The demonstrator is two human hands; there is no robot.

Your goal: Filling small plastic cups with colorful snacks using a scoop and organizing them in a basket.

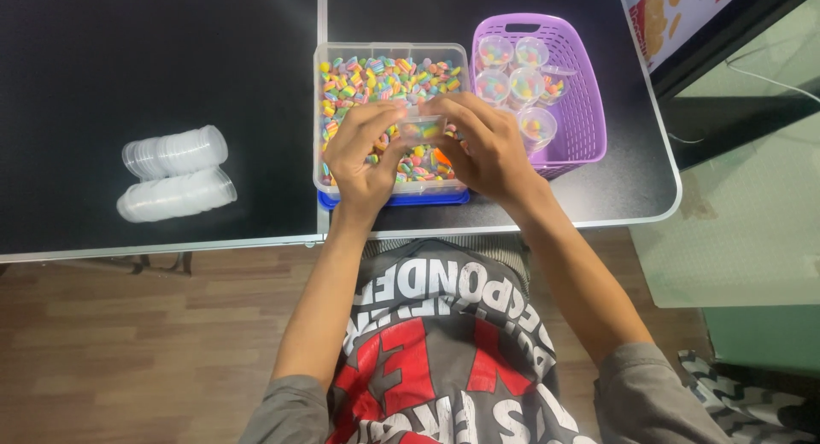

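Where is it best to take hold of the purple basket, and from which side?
Judging by its shape, grip the purple basket by the handle slot in its far rim, coming from above. The near right rim is also bare. The filled cups crowd its left part, so avoid reaching inside there.

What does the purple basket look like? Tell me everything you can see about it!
The purple basket looks like plastic, with walls full of small slots and a cut-out handle at its far end. It stands upright on the black table, right beside the clear bin of colourful candies; whether the two touch is hard to tell. Inside it lie several small clear cups filled with candies, apparently with lids on. Neither hand touches the basket.
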